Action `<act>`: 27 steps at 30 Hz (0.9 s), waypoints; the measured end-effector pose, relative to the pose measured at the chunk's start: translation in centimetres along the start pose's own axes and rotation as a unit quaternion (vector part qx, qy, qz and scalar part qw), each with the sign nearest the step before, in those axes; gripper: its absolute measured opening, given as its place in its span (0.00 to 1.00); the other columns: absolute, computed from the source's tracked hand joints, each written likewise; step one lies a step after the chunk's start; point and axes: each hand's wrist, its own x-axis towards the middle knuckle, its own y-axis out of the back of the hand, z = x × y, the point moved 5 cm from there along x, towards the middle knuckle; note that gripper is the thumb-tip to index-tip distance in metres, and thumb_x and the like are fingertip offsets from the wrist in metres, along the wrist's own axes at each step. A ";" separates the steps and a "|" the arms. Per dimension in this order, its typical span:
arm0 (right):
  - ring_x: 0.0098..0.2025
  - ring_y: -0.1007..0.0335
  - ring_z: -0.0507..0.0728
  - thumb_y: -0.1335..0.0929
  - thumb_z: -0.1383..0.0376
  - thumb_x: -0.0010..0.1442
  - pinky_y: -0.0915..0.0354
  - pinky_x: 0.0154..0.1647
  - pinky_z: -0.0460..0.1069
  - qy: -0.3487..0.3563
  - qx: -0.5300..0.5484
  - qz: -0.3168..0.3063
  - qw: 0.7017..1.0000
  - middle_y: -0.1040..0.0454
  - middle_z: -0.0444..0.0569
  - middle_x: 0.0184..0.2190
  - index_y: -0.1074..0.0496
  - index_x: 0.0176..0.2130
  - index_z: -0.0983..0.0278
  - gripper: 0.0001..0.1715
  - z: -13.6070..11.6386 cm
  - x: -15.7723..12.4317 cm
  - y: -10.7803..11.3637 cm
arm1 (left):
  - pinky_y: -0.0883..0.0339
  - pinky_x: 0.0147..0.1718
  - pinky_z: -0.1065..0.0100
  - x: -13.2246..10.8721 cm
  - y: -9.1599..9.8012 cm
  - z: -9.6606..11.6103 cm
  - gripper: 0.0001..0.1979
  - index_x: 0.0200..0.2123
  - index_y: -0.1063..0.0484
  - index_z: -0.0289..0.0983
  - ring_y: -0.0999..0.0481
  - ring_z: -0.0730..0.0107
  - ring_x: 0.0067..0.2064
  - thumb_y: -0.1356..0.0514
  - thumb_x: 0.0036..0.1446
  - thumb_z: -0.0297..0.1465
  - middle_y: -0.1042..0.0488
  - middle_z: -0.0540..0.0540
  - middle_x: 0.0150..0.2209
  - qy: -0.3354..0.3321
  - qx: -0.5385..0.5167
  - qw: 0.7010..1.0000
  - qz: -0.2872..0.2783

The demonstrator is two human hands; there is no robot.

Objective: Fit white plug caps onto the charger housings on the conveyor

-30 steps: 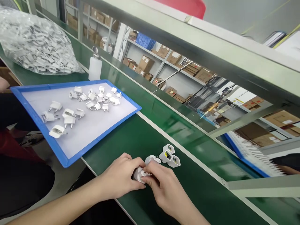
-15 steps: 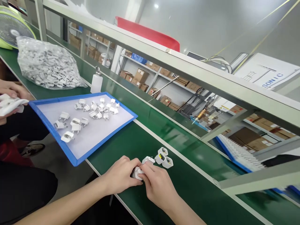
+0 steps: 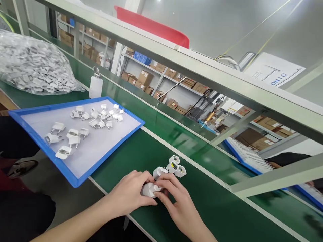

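Observation:
A white plug charger (image 3: 149, 190) lies between my two hands above the green bench. My left hand (image 3: 130, 191) is closed around its left side, thumb in front. The fingers of my right hand (image 3: 175, 196) pinch its right end, where the pins are; the fingertips partly hide that end. Just behind my fingers lies another white plug charger (image 3: 159, 172). Beside it, several white charger housings (image 3: 174, 166) stand bunched together with their open ends up, and yellow shows inside one.
To the left, a blue-rimmed tray (image 3: 101, 160) carries several white plug parts (image 3: 73, 137). Behind it stand a white pump bottle (image 3: 96, 86) and a clear bag (image 3: 37, 67) full of white parts. A metal rail (image 3: 161, 40) crosses over the bench. Blue trays (image 3: 243, 159) lie beyond it.
My view has shifted, and the neighbouring person's hands at the left have gone out of sight. My right fingers have moved back to the charger's pin end, uncovering more of it.

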 end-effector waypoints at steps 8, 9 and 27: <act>0.48 0.26 0.59 0.30 0.66 0.66 0.25 0.48 0.50 0.004 0.004 0.053 0.999 0.25 0.50 0.46 0.21 0.48 0.56 0.11 -0.4 0.3 0.4 | 0.38 0.40 0.67 0.9 -0.1 -0.4 0.18 0.43 0.25 0.46 0.28 0.61 0.46 0.28 0.48 0.37 0.21 0.55 0.42 0.038 -0.015 0.999 -0.026; 0.47 0.26 0.59 0.29 0.65 0.66 0.25 0.46 0.50 -0.002 0.006 0.054 0.999 0.26 0.50 0.45 0.21 0.47 0.56 0.10 -0.2 0.4 0.4 | 0.38 0.40 0.67 0.9 -0.2 -0.4 0.19 0.45 0.26 0.47 0.28 0.60 0.47 0.28 0.48 0.37 0.20 0.56 0.43 0.036 -0.017 0.999 -0.030; 0.36 0.28 0.56 0.30 0.67 0.66 0.29 0.34 0.47 0.017 0.036 0.048 0.998 0.29 0.50 0.38 0.27 0.48 0.58 0.11 2.2 0.8 -1.0 | 0.35 0.45 0.66 2.0 -0.7 -0.6 0.19 0.45 0.31 0.43 0.24 0.63 0.39 0.31 0.52 0.32 0.19 0.55 0.38 0.028 0.026 0.998 -0.043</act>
